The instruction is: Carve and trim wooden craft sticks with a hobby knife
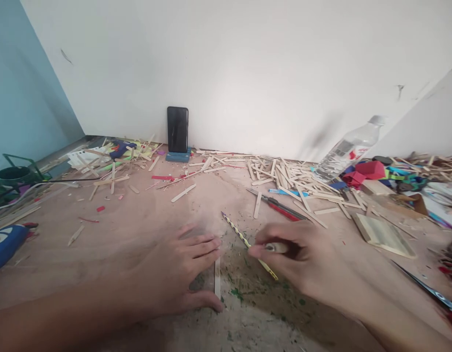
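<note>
My left hand [178, 269] lies flat on the wooden board, fingers stretched out to the right, thumb resting against a popsicle stick [217, 277] that points away from me. My right hand [302, 261] is closed in a pinch on a yellow striped pencil [240, 234], whose tip reaches up and left over the board. A small pale object shows between its thumb and forefinger. Green flecks dot the board [247, 303] around both hands.
Several loose popsicle sticks [291, 178] litter the back. A black phone [177, 129] stands on a blue holder against the wall. A plastic bottle [348, 149], red paper [368, 169], a stick panel [383, 234], red-handled cutters [280, 208] and a glue gun [121, 148] lie around.
</note>
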The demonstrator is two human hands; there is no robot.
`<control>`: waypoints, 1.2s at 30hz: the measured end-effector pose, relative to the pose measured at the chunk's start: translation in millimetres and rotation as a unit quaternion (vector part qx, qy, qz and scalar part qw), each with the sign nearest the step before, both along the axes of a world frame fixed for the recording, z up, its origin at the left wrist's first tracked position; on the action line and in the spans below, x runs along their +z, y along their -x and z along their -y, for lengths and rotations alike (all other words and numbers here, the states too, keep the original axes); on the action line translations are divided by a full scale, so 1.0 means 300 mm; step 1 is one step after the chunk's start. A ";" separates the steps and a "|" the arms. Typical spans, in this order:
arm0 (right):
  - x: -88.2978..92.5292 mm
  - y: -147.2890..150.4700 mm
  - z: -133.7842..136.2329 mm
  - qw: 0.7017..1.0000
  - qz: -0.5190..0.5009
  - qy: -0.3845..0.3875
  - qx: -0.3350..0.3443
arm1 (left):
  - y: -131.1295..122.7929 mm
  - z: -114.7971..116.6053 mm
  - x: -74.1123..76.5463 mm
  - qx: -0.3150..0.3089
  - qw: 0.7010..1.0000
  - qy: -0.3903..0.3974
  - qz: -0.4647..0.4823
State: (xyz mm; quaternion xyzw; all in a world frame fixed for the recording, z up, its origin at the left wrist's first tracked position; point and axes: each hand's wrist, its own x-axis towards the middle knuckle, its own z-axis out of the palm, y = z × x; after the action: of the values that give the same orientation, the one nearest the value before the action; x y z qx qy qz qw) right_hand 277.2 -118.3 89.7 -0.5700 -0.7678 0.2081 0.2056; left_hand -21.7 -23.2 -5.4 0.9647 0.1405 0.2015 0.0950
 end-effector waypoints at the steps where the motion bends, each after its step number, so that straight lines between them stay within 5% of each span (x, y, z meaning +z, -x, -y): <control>1: -0.012 0.003 -0.012 1.000 0.003 0.018 0.011 | 0.000 0.000 0.002 0.008 1.000 -0.002 0.000; 8: -0.035 -0.034 -0.019 0.992 0.000 0.106 0.067 | 0.000 -0.006 0.003 0.029 0.999 -0.008 -0.011; 27: -0.045 -0.002 -0.041 0.992 0.023 0.060 0.108 | -0.003 -0.008 -0.002 0.012 1.000 0.010 -0.022; 36: 0.013 0.052 -0.032 0.986 0.102 0.041 0.123 | -0.007 -0.009 -0.011 0.013 0.999 0.027 -0.019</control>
State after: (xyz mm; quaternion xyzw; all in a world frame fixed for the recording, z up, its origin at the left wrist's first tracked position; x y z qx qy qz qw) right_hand 261.6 -108.7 93.5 -0.4975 -0.8397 0.2043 0.0754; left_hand -19.7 -20.5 -8.8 0.9636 0.1597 0.1806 0.1155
